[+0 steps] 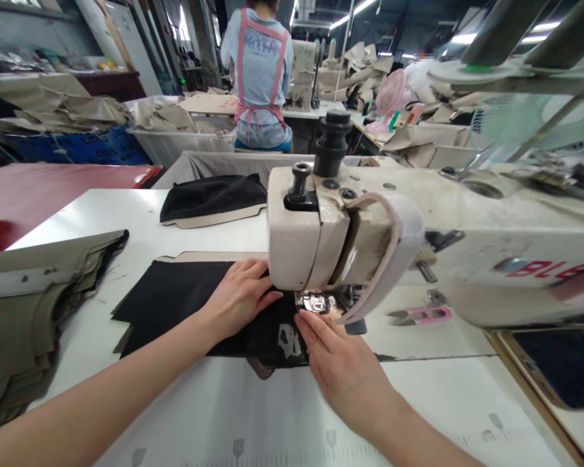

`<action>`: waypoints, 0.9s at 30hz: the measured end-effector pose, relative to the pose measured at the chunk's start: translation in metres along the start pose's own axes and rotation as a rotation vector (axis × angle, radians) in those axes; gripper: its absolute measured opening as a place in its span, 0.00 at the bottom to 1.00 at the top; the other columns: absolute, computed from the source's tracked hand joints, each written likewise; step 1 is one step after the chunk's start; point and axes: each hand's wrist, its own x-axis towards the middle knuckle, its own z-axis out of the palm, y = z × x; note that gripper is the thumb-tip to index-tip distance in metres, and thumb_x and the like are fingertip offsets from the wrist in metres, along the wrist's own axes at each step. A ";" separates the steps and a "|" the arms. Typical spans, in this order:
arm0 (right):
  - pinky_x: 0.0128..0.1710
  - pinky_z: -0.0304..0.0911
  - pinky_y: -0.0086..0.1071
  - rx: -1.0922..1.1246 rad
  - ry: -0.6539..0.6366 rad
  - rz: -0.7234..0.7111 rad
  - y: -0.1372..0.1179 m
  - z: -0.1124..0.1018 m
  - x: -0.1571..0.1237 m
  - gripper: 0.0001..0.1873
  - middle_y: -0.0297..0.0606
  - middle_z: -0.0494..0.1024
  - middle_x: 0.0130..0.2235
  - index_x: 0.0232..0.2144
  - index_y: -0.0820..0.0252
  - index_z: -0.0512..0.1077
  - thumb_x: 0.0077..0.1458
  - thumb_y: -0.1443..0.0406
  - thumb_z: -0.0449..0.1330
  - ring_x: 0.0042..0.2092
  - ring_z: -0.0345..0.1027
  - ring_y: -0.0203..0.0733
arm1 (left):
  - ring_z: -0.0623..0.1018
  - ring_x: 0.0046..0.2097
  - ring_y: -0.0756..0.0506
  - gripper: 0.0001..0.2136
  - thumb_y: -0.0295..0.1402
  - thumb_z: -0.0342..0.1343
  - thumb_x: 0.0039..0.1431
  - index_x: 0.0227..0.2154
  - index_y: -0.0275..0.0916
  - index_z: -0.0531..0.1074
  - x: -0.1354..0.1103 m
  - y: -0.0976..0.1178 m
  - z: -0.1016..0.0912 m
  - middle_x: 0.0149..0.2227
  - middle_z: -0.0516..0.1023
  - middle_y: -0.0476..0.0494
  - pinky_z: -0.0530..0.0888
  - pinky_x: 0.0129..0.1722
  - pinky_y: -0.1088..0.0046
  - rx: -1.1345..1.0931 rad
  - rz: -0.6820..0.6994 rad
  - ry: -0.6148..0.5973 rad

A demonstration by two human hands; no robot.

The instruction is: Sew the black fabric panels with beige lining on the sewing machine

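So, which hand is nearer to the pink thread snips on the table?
Right. The right hand lies on the black fabric just left of the pink thread snips; the left hand rests farther left, beyond the presser foot.

black fabric [185, 305], cream sewing machine [350, 227]; pink snips [421, 315]

Sewing machine head [311, 233] overhangs the black fabric [185, 305], closing off room above the presser foot [314, 302]. Bare tabletop [253, 415] lies open at the near edge. Left side blocked by an olive fabric stack [29, 311]; a black bundle [214, 198] sits behind; pink snips [421, 315] lie to the right under the machine arm.
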 end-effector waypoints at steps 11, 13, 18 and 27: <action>0.53 0.62 0.46 1.562 0.142 0.781 -0.020 -0.020 -0.031 0.20 0.46 0.68 0.56 0.54 0.55 0.65 0.58 0.65 0.54 0.55 0.65 0.47 | 0.71 0.48 0.31 0.16 0.34 0.53 0.57 0.47 0.31 0.69 -0.039 0.060 -0.032 0.48 0.71 0.27 0.72 0.41 0.52 0.214 -0.294 -0.103; 0.50 0.64 0.38 2.046 -0.020 0.955 -0.039 -0.020 -0.036 0.21 0.45 0.72 0.52 0.50 0.56 0.68 0.52 0.64 0.62 0.51 0.69 0.45 | 0.69 0.52 0.31 0.19 0.38 0.53 0.57 0.50 0.33 0.66 -0.054 0.077 -0.031 0.52 0.68 0.29 0.70 0.46 0.50 0.175 -0.313 -0.068; 0.42 0.65 0.29 2.218 -0.021 1.014 -0.065 -0.016 -0.032 0.17 0.37 0.78 0.38 0.38 0.58 0.76 0.41 0.67 0.69 0.39 0.73 0.36 | 0.71 0.47 0.40 0.19 0.39 0.57 0.53 0.45 0.38 0.61 -0.057 0.099 -0.014 0.46 0.69 0.39 0.71 0.47 0.60 -0.159 -0.382 0.068; 0.49 0.62 0.38 1.986 0.221 1.078 -0.049 -0.033 -0.015 0.23 0.42 0.76 0.45 0.44 0.61 0.72 0.43 0.64 0.68 0.45 0.71 0.43 | 0.73 0.40 0.42 0.08 0.39 0.50 0.58 0.36 0.42 0.64 -0.026 0.106 -0.023 0.35 0.71 0.47 0.68 0.36 0.67 -0.167 -0.529 -0.066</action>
